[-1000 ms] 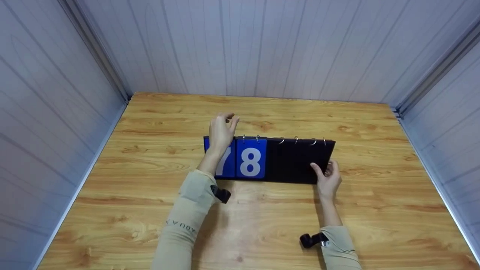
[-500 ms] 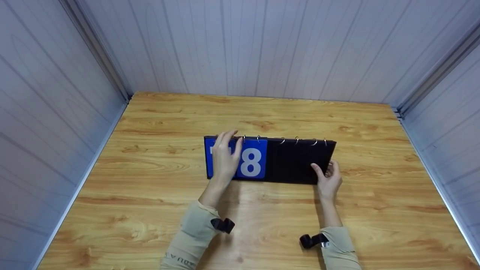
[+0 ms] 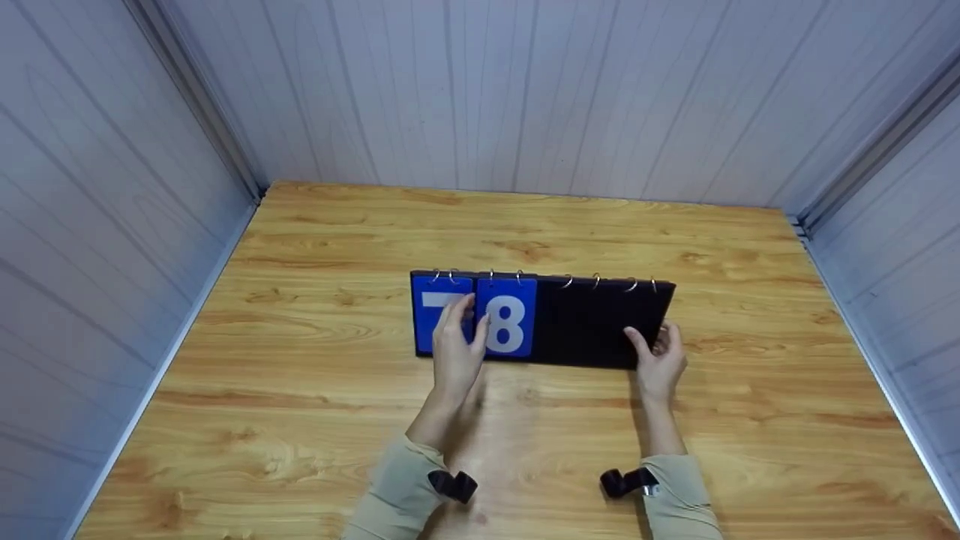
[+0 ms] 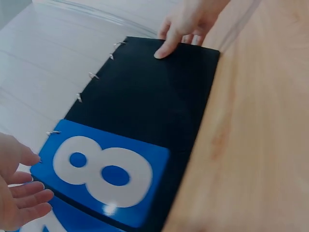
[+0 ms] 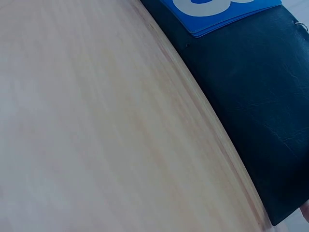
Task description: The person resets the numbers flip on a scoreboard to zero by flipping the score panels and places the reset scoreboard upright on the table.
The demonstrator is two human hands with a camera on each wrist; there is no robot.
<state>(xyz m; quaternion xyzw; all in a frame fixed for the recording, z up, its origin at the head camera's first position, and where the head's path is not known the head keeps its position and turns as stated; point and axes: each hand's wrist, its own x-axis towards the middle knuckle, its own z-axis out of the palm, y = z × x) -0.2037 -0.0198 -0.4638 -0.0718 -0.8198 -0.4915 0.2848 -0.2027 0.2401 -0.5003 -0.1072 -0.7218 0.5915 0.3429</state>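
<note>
A black flip scoreboard [image 3: 581,322] stands propped on the table, its top lined with metal rings. Two blue number cards hang on its left half, a white 7 [image 3: 425,334] and a white 8 [image 3: 514,330]. My left hand [image 3: 457,361] is in front of these cards, fingers loosely extended and holding nothing; it covers part of the 7. In the left wrist view, that hand [image 4: 19,188] is beside the 8 card [image 4: 111,169]. My right hand [image 3: 660,367] grips the scoreboard's right edge, thumb on the black front and fingers behind.
The scoreboard rests on a wood-grain table [image 3: 315,420]. Pale panel walls rise at the back [image 3: 480,97], left [image 3: 90,247] and right [image 3: 892,217]. A small black camera [image 3: 454,486] is strapped to the left sleeve, another camera [image 3: 619,482] to the right.
My left hand has come down from above the scoreboard's top edge to in front of the cards, uncovering the 7's upper part. The right hand keeps its grip.
</note>
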